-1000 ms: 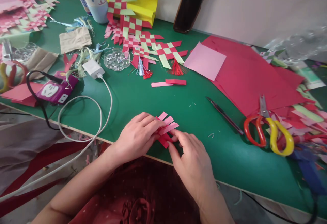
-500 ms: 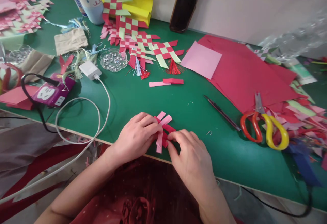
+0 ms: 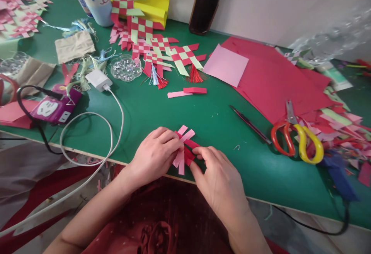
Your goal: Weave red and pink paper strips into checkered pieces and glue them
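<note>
A small weave of red and pink paper strips (image 3: 185, 149) lies at the near edge of the green table (image 3: 179, 111). My left hand (image 3: 155, 155) presses its left side, fingers curled over the strips. My right hand (image 3: 217, 178) pinches the weave's right side between thumb and forefinger. Two loose strips, one pink and one red (image 3: 187, 92), lie farther back on the table. Part of the weave is hidden under my fingers.
Several finished red, pink and green woven pieces (image 3: 162, 49) lie at the back. Red and pink paper sheets (image 3: 269, 76) are stacked right, with orange-and-yellow scissors (image 3: 297, 138) and a dark pen (image 3: 251, 124). A white charger and cable (image 3: 100, 92), a purple device (image 3: 55, 107) and a tray of googly eyes (image 3: 126, 68) sit left.
A pink strip that pointed up to the right has been folded down toward me across the weave. Both hands stayed on the weave; the view drifted slightly right.
</note>
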Demonstrator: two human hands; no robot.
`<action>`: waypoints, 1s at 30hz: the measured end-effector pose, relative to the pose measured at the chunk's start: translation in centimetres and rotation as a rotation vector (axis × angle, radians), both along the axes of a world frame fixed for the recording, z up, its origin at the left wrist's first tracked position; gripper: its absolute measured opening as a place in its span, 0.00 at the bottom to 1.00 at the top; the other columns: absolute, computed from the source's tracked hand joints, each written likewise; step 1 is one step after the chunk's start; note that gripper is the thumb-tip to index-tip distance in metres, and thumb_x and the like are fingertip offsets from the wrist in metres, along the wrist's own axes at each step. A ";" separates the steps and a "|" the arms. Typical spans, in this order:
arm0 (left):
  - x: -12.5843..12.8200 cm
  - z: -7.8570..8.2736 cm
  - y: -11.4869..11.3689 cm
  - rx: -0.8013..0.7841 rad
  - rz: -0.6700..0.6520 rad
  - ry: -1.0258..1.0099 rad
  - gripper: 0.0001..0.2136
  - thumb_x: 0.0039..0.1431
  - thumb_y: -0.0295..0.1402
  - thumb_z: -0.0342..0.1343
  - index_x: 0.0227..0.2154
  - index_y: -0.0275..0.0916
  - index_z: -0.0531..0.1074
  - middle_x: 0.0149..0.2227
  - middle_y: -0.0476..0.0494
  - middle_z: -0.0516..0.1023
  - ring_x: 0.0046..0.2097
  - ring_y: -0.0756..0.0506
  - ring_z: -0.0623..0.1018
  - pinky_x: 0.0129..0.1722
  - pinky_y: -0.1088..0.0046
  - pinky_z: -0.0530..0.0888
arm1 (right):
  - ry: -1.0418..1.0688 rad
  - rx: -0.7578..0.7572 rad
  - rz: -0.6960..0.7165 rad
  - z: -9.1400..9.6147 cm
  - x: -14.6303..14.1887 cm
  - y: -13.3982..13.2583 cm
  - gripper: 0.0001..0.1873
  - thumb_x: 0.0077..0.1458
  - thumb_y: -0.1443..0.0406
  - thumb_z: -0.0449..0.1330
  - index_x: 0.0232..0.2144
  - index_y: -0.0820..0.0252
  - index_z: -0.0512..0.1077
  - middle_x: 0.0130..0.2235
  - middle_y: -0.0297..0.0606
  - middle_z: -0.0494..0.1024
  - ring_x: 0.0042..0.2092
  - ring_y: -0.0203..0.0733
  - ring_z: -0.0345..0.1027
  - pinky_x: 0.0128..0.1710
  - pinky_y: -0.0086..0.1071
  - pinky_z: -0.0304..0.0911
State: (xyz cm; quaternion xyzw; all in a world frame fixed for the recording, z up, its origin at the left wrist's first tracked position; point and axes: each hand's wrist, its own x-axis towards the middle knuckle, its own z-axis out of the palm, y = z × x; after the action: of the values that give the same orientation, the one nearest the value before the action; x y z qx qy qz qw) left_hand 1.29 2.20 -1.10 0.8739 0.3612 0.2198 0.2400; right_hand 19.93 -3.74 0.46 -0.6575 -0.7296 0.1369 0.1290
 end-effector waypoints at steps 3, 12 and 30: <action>0.0 0.0 0.0 -0.005 0.007 -0.001 0.06 0.64 0.23 0.50 0.35 0.37 0.71 0.40 0.44 0.76 0.43 0.44 0.71 0.46 0.64 0.71 | 0.014 -0.045 -0.040 0.3 -0.3 0.2 0.06 0.54 0.69 0.62 0.34 0.54 0.69 0.34 0.34 0.76 0.37 0.45 0.70 0.37 0.38 0.63; -0.1 -0.3 0.0 -0.014 -0.002 -0.008 0.07 0.62 0.21 0.49 0.34 0.38 0.70 0.38 0.46 0.75 0.42 0.44 0.70 0.46 0.64 0.70 | -0.032 -0.142 -0.058 1.0 -0.7 1.0 0.05 0.58 0.69 0.57 0.31 0.55 0.67 0.32 0.34 0.74 0.36 0.45 0.69 0.34 0.37 0.60; -0.3 -0.7 0.1 -0.017 -0.020 -0.033 0.08 0.64 0.22 0.49 0.35 0.40 0.72 0.38 0.47 0.76 0.44 0.44 0.72 0.47 0.64 0.70 | 0.391 -0.122 -0.191 1.1 -0.8 1.8 0.10 0.62 0.63 0.55 0.46 0.53 0.67 0.36 0.34 0.80 0.33 0.39 0.75 0.32 0.32 0.67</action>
State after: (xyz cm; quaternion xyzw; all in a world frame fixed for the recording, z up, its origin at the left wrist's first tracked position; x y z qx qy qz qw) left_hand 0.98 2.26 -1.79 0.8716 0.3503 0.2287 0.2556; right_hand 19.17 -1.93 1.56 -0.6911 -0.6155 0.2929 0.2403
